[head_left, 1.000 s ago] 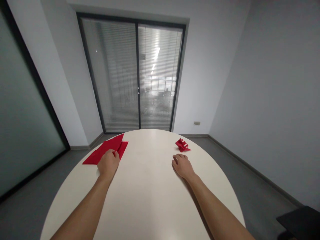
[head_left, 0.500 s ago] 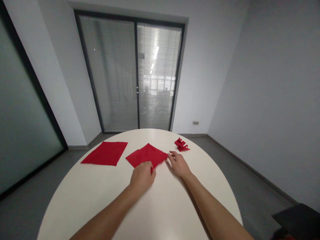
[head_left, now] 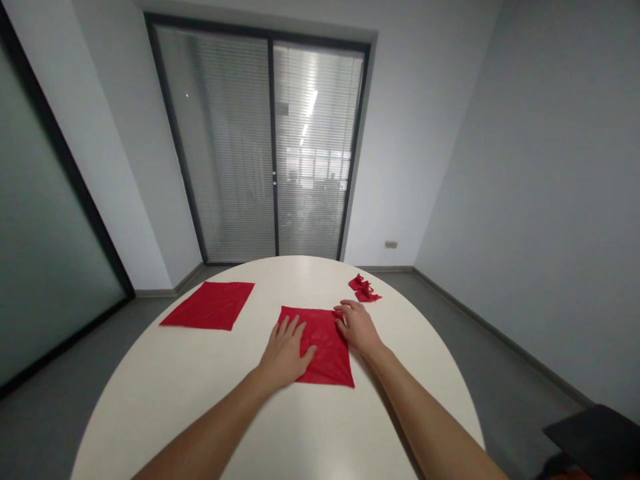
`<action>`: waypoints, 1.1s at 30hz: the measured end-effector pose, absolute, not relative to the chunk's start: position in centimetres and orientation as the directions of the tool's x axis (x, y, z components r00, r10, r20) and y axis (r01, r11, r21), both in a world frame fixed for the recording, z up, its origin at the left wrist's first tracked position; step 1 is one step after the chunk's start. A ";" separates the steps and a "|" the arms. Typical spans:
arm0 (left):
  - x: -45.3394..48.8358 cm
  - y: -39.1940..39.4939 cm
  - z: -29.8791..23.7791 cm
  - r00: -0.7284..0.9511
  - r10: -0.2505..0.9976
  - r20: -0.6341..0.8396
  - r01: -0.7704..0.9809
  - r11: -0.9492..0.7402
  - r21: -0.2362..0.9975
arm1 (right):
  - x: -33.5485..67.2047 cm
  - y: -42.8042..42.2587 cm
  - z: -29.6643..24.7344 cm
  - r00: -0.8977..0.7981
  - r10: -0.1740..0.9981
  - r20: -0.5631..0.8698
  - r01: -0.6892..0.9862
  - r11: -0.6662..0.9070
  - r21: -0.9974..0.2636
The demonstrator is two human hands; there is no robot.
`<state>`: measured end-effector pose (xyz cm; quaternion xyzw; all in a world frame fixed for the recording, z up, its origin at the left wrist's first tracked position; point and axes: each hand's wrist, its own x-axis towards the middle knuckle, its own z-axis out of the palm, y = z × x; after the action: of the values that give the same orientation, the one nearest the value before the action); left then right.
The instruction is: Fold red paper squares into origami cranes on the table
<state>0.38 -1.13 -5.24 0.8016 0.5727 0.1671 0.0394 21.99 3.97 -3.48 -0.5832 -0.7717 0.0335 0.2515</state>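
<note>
A thin, square red sheet [head_left: 327, 353] lies spread on the table in front of me, with faint creases; I cannot tell whether it is paper or cloth. My left hand [head_left: 287, 353] rests flat over its left side, fingers spread, hiding that edge and the near left corner. At the far right corner is my right hand [head_left: 361, 330], fingers loosely curved and thumb apart, touching the sheet's edge. Just beyond it sit small folded red pieces [head_left: 365, 291] close together.
Another red sheet [head_left: 213, 307] lies flat at the left on the round white table [head_left: 240, 413]. The table's curved far edge is close behind the sheets. A dark object [head_left: 597, 433] stands at the lower right, off the table. Glass doors with blinds [head_left: 230, 147] are beyond.
The middle sheet has turned from a diamond to a square facing me and come nearer. My left hand has let go of its near corner and spread flat on it.
</note>
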 end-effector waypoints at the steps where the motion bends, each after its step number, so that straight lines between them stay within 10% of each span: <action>1: 0.4 -1.0 -5.7 0.286 0.935 0.208 0.912 -0.332 0.239 | 21.4 3.4 -3.0 -0.204 0.910 0.361 0.888 0.327 -0.324; 18: -0.5 0.4 -5.6 0.076 0.968 0.239 0.992 -0.098 0.082 | 16.4 0.7 -4.2 -0.464 0.882 0.078 0.825 0.462 -0.324; 25: -0.7 1.3 -5.3 0.345 0.904 0.252 0.892 -0.399 0.212 | 16.1 0.6 -3.9 -0.532 0.840 0.111 0.778 0.536 -0.328; 33: -1.1 1.3 -6.2 0.259 0.947 0.189 0.946 -0.288 0.147 | 17.5 2.6 -4.5 -0.343 0.939 0.030 0.906 0.339 -0.254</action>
<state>-1.06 1.27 -6.18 0.7934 0.5966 0.1206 0.0017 17.50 2.60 -4.54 -0.5666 -0.8139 0.0964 0.0856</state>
